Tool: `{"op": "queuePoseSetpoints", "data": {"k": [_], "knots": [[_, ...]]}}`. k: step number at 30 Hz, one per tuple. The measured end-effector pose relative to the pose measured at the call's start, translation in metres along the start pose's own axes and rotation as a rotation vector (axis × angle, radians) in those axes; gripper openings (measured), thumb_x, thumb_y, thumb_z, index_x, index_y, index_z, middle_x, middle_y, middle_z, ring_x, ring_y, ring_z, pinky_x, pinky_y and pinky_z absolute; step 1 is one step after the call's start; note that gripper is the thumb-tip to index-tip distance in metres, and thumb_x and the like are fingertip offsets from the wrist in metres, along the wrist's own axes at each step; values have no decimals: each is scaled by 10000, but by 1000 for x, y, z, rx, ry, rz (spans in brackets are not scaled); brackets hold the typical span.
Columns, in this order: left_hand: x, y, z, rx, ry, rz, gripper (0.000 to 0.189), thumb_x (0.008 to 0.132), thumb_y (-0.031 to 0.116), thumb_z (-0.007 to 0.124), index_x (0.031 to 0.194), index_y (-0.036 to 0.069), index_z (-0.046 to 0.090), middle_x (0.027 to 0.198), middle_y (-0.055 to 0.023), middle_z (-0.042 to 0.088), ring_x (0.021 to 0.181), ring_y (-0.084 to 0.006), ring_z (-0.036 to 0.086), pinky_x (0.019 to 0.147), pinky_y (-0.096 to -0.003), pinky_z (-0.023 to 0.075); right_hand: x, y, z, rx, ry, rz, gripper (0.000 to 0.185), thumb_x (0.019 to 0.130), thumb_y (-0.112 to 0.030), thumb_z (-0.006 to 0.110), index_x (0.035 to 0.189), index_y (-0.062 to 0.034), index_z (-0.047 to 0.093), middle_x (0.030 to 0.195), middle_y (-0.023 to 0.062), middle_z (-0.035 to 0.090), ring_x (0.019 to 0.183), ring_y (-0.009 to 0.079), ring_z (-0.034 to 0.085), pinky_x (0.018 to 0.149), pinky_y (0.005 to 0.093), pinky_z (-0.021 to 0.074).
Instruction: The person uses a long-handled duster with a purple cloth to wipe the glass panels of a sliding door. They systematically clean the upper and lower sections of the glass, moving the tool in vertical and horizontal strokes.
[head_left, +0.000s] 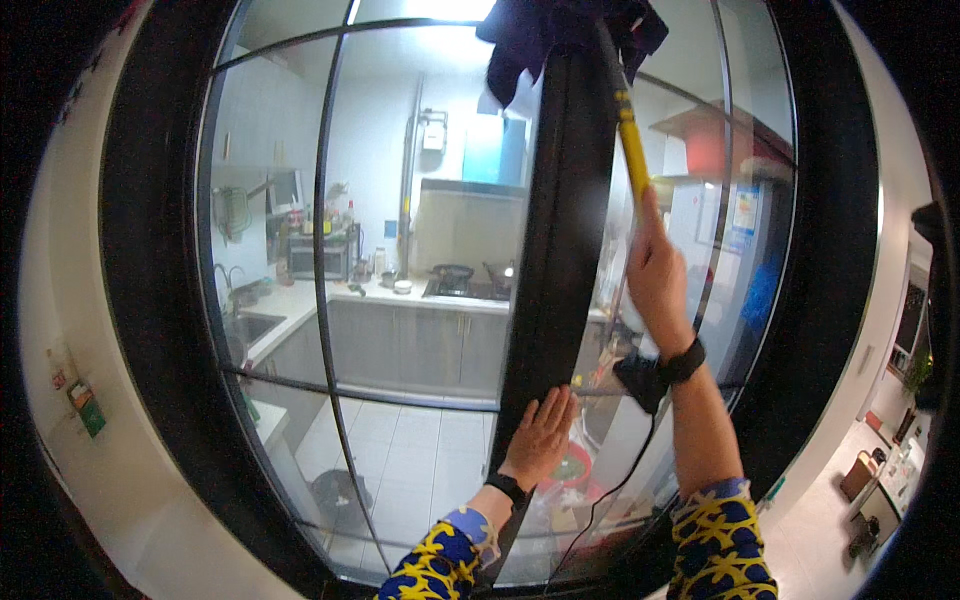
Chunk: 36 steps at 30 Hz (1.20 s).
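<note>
In the head view my right hand (660, 277) is closed around the yellow section of a long handle (631, 146). The handle rises to a dark cloth (574, 37) at the top of the door, which overlaps the glass and the black frame. My left hand (541, 435) lies flat, fingers together and pointing up, on the black middle stile (566, 225) of a glazed sliding door. Both wrists wear black bands, and a small black device with a cable hangs by the right one. What the cloth covers is hidden.
Behind the glass is a kitchen with a sink (255, 330), a gas hob (469, 289), grey cabinets (420, 345) and a red basin (570, 465) on the floor. A black cable (626, 476) hangs below my right wrist. A room with a table (885, 487) shows at the far right.
</note>
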<state>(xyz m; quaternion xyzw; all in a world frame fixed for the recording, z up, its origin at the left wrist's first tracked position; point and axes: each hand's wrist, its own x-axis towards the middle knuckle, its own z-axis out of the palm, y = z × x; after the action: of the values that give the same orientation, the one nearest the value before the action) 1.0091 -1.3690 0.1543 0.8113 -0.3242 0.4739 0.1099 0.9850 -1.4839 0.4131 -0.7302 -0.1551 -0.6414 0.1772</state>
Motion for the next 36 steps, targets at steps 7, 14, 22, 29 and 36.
{"op": "queuePoseSetpoints", "data": {"k": [7,14,22,29,36], "knots": [[-86,44,-25,-553,-199,-232,658,809,120,545,1354,-55,221,1361,-272,303,1207,-398,375,999,-398,344,-220,14,-22,13,-351,142,660,798,24,514,1402,-108,283,679,125,512,568,255,531,505,358,439],[-240,98,-65,-522,-503,-435,663,809,89,544,1373,-7,209,1246,-256,458,1015,-376,549,793,-411,492,-430,24,-79,55,-674,207,561,793,-18,548,1321,-76,368,699,161,461,547,342,493,423,420,406],[-352,118,-149,-452,-619,-1088,644,789,86,539,1353,-14,243,1170,-238,536,975,-303,602,810,-371,488,-544,11,-143,120,-810,341,596,802,-30,556,1346,-94,321,704,141,456,571,321,503,428,408,408],[-356,94,-159,-443,-500,-1044,651,788,78,543,1357,-9,239,1164,-236,538,959,-305,605,811,-368,486,-473,-13,-91,212,-485,287,597,811,-26,557,1357,-92,326,702,154,465,556,333,488,432,416,392],[-368,24,-180,-449,-344,-966,623,781,71,572,1330,-21,294,1149,-217,544,961,-295,601,824,-361,479,-280,-58,-11,302,-117,234,495,886,-28,465,1362,-51,331,1081,231,565,864,324,597,697,374,478]]}}
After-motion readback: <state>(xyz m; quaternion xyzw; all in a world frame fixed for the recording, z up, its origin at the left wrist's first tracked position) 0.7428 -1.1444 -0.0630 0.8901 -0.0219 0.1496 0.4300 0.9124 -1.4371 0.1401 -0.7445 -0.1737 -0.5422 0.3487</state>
